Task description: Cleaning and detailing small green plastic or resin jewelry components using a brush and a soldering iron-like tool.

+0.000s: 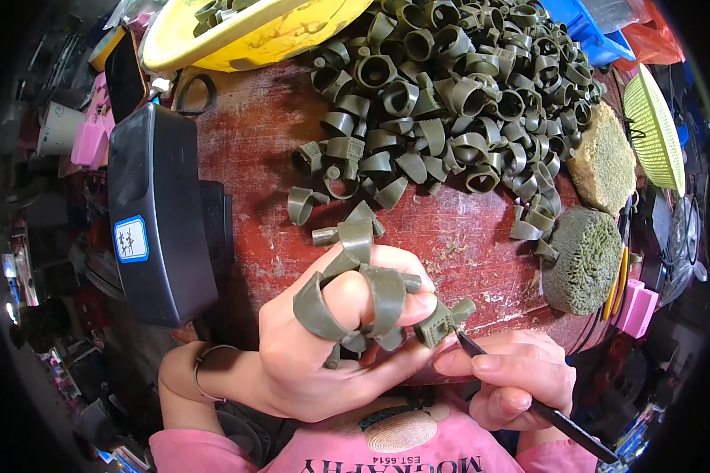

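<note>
My left hand [335, 347] carries several olive-green plastic rings [353, 296] threaded on its fingers, and pinches one small green ring part [442, 319] between thumb and fingertip. My right hand [517, 378] grips a thin black blade tool [564, 426], whose tip touches that pinched part. A large heap of the same green ring parts [450, 94] covers the far half of the round reddish table [465, 236].
A black box with a blue label [158, 213] stands at the left. A yellow bowl [244, 31] holds more parts at the back. Two round green scrub pads [588, 256] lie at the right edge, beside a yellow-green basket [655, 130] and pink blocks [635, 307].
</note>
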Action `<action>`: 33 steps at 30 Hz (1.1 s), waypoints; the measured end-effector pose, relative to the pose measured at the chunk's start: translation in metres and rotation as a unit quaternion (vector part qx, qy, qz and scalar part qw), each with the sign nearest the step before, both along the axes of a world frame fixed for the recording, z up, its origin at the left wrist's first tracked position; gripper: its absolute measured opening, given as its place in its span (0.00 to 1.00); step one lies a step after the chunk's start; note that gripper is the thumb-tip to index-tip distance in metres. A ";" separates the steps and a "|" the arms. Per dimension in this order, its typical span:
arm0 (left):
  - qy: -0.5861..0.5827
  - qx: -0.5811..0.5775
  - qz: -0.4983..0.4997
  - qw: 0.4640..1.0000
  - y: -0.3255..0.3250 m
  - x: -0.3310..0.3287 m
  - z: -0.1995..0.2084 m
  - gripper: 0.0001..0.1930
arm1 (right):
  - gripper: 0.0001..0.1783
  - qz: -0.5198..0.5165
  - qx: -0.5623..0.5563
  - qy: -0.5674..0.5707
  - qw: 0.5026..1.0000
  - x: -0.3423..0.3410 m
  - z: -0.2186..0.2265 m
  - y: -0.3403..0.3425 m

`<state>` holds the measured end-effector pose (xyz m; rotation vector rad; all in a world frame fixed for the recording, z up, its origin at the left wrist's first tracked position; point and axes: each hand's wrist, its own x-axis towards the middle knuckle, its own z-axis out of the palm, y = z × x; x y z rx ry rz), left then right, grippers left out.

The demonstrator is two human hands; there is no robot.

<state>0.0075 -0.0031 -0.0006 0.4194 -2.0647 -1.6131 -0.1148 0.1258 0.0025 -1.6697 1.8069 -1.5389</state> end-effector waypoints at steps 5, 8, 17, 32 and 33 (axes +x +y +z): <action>-0.013 -0.003 -0.008 1.000 0.000 -0.001 0.003 0.23 | 0.14 0.002 0.009 -0.016 1.000 -0.004 0.003 0.001; -0.024 -0.047 -0.018 0.998 0.005 -0.001 0.002 0.22 | 0.15 0.028 0.030 -0.034 0.999 -0.008 -0.001 0.000; 0.004 0.016 -0.023 1.000 0.007 0.004 -0.007 0.26 | 0.15 -0.035 -0.018 0.002 0.999 0.001 -0.001 0.002; 0.016 0.002 -0.011 1.000 0.004 -0.001 -0.007 0.25 | 0.14 -0.045 0.025 -0.007 0.999 0.002 0.005 0.002; 0.027 -0.004 -0.010 1.000 0.003 -0.002 -0.008 0.25 | 0.14 -0.045 0.025 -0.007 0.999 0.001 0.005 0.002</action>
